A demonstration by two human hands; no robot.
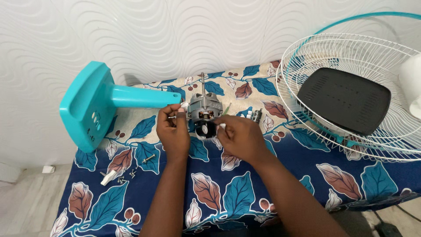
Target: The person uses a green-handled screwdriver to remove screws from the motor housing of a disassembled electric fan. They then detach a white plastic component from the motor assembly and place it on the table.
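Hands meet at a fan motor [204, 112] on the leaf-print tablecloth [245, 184], beside the teal fan stand [94, 103]. The left hand [173, 131] steadies its side; the right hand [239, 137] pinches a small white part against it. Loose screws [131, 173] near the edge could roll off if the table is jostled.

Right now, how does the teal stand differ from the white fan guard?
The teal stand is solid plastic, lying on its side at the table's left, its base facing the camera; the white fan guard is an open wire dome at the right, holding a black panel. The stand lies beside the left hand; the guard lies clear of the right hand. Both rest on the leaf-print cloth.
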